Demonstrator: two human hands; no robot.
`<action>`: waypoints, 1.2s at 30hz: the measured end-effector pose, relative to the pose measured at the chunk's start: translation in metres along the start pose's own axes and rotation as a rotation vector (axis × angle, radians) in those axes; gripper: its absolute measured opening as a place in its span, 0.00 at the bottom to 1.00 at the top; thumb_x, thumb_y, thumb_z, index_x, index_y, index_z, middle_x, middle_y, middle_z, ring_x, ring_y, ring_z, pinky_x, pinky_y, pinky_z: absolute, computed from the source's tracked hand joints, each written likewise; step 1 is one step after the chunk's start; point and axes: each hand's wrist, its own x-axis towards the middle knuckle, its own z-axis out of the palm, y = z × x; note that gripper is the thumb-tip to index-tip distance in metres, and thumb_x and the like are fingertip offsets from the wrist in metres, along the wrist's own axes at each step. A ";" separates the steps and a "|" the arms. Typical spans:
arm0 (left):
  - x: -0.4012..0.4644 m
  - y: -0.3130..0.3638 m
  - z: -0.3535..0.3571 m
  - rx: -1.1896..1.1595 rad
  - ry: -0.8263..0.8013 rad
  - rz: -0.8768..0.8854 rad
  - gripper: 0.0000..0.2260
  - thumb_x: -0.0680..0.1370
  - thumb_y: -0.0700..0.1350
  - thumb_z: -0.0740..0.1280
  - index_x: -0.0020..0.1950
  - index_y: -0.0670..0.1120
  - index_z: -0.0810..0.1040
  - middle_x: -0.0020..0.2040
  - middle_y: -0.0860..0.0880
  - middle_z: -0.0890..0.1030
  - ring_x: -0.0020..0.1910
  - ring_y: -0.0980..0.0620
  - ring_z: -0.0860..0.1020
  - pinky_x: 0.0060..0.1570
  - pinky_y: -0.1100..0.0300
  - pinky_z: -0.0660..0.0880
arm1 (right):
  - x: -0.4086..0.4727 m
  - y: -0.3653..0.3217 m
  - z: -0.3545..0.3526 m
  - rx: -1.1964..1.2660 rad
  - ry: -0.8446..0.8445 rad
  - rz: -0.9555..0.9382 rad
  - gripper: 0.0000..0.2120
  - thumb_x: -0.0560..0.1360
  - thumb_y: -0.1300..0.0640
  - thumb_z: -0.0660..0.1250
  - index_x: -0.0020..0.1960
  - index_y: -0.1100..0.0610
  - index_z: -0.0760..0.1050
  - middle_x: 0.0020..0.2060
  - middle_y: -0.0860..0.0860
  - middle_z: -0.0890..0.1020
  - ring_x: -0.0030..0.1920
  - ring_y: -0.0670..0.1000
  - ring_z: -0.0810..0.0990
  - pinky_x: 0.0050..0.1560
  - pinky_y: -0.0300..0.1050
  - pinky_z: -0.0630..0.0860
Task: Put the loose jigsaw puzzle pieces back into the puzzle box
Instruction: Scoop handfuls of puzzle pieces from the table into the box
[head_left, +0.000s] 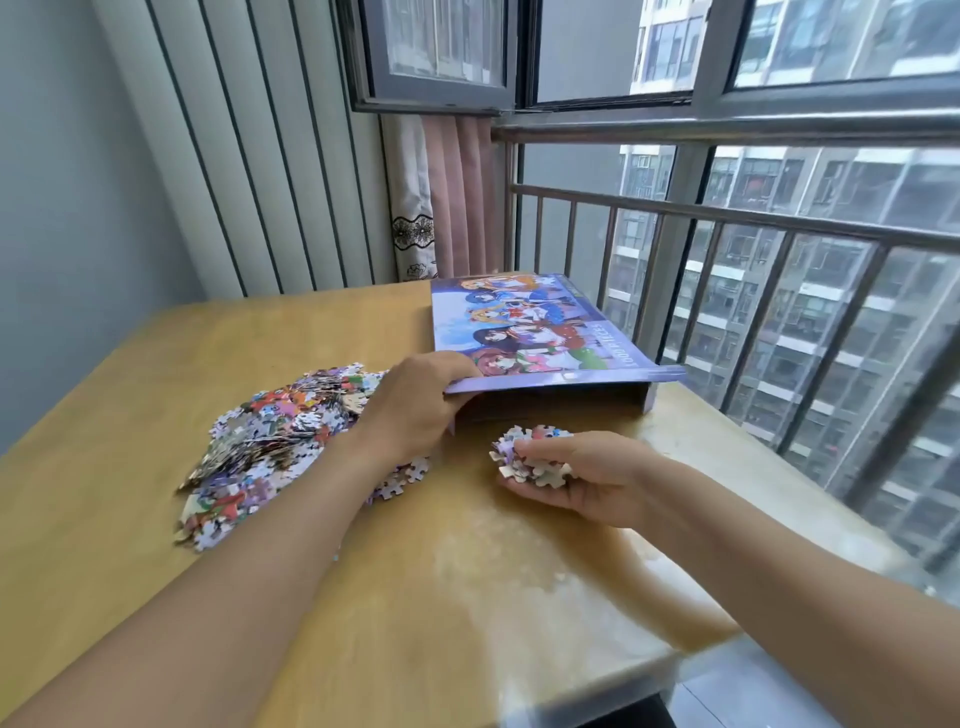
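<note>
Left hand (415, 405) grips and lifts the puzzle box (540, 332) lid edge, opening a gap for the handful of pieces (530, 454) clutched in the right hand (587, 478).

head view, angled down, close over table (467, 597)

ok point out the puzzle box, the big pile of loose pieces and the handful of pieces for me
puzzle box (524, 327), head view, on its printed top face
pile of loose pieces (260, 441), head view, on the middle of the heap
handful of pieces (530, 457), head view, on the pieces cupped in the right hand (587, 480)
</note>
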 end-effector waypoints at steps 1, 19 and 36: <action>0.002 0.001 0.003 -0.075 0.059 -0.056 0.11 0.76 0.54 0.65 0.49 0.51 0.84 0.44 0.53 0.84 0.45 0.49 0.80 0.44 0.50 0.78 | 0.001 -0.001 0.000 0.013 0.002 -0.006 0.06 0.75 0.71 0.71 0.51 0.70 0.78 0.45 0.61 0.85 0.52 0.59 0.83 0.46 0.56 0.84; 0.040 0.008 -0.026 -0.296 0.397 -0.148 0.16 0.72 0.61 0.66 0.46 0.52 0.85 0.40 0.50 0.83 0.40 0.44 0.79 0.41 0.49 0.78 | 0.046 -0.083 0.034 0.183 0.144 -0.171 0.04 0.80 0.71 0.62 0.55 0.70 0.72 0.57 0.67 0.78 0.56 0.68 0.80 0.57 0.57 0.81; 0.043 0.004 -0.037 -0.413 0.461 -0.156 0.08 0.80 0.49 0.69 0.47 0.46 0.83 0.39 0.45 0.82 0.39 0.46 0.77 0.40 0.53 0.73 | 0.067 -0.082 0.011 -0.823 0.510 -0.450 0.12 0.77 0.64 0.64 0.59 0.64 0.73 0.51 0.59 0.78 0.50 0.58 0.79 0.48 0.46 0.77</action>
